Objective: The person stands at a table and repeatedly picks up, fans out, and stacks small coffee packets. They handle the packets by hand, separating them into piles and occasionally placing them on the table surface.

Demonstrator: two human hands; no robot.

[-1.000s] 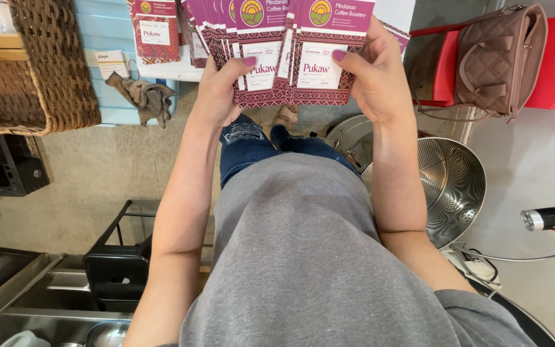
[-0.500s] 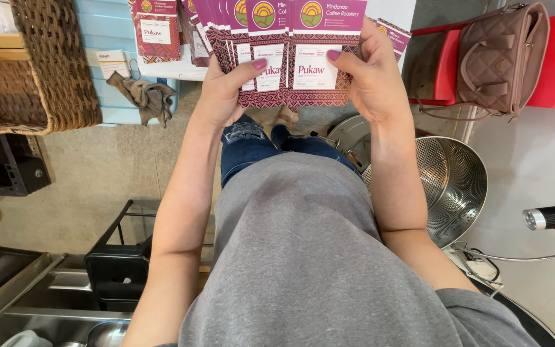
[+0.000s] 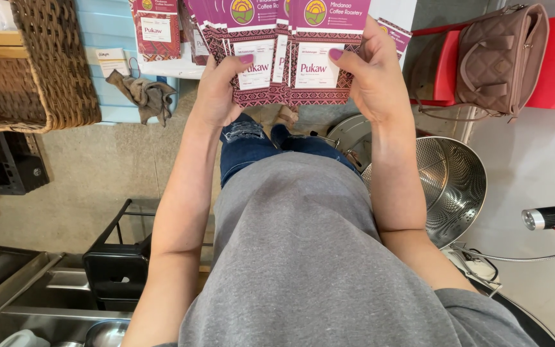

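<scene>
Both hands are gripping a fanned stack of purple pouches point(image 3: 277, 58) — left hand point(image 3: 216, 96) and right hand point(image 3: 374, 80) clasping opposite edges — above a steel colander point(image 3: 451, 186).

Both hands hold a fan of purple packets point(image 3: 290, 58). The left hand point(image 3: 216, 96) grips one side, the right hand point(image 3: 374, 83) the other. A shiny metal bowl point(image 3: 451, 186) sits below.

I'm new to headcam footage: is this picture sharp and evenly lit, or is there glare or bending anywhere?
Head view: soft, even light; the purple pouches in the left hand and right hand are sharp; bright glints on the steel colander; the wide lens bends things at the edges, like the wicker basket.
</scene>
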